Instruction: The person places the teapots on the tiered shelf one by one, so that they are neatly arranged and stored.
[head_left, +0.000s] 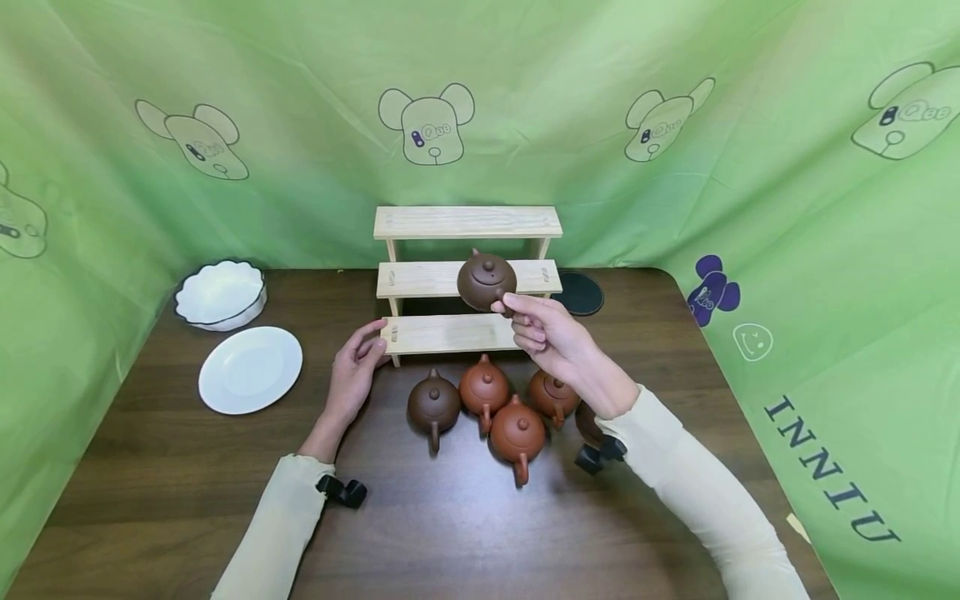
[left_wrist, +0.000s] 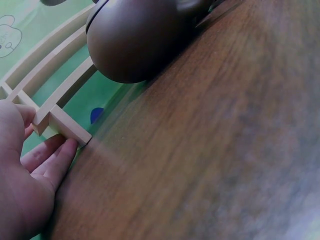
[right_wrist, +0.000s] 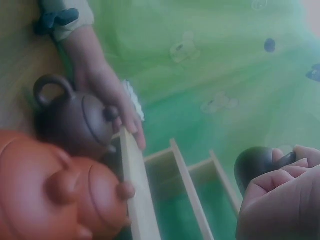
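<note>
My right hand pinches the handle of a dark brown teapot, held upright in front of the middle step of a three-step wooden shelf. In the right wrist view, fingers curl round that handle, and the held teapot is partly hidden by the hand. With thumb and fingers, my left hand grips the left end of the lowest step. Before the shelf stand another dark brown teapot and several reddish-brown teapots. One more dark teapot is mostly covered by my right forearm.
To the left lie a white oval plate and a white scalloped bowl with a dark rim. A dark round object sits behind the shelf's right end. Green printed cloth encloses the wooden table at the back and sides.
</note>
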